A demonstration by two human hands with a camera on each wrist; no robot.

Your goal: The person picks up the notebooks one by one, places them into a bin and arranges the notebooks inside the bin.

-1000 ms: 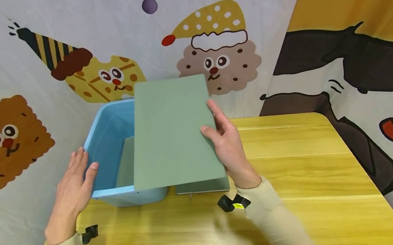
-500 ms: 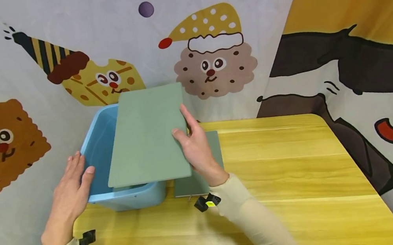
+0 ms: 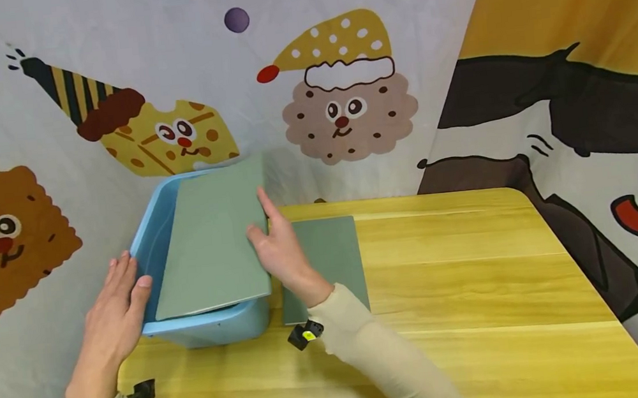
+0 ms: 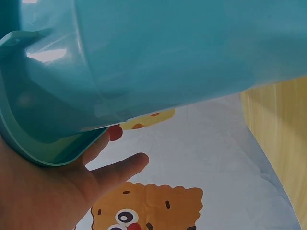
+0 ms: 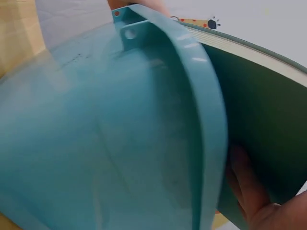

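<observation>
A sage-green hardcover book (image 3: 208,242) lies slanted over the mouth of a light-blue plastic bin (image 3: 210,328), its left part lower. My right hand (image 3: 287,256) grips the book's right edge, thumb on the cover and fingers beneath. In the right wrist view the cream page edges of the book (image 5: 264,115) show beside the bin's rim (image 5: 211,124). My left hand (image 3: 112,315) rests at the bin's left rim with straight fingers. The left wrist view shows the left hand (image 4: 57,191) against the outside of the rim. The bin's inside is mostly hidden under the book.
A second green book (image 3: 333,261) lies flat on the wooden table (image 3: 466,287), right of the bin and partly behind my right forearm. A cloth with cartoon figures (image 3: 352,119) hangs close behind the table and along both sides.
My right hand has carried the book left and down, from above the bin's right side to over its mouth. More of the second book shows now. The left hand stays at the rim.
</observation>
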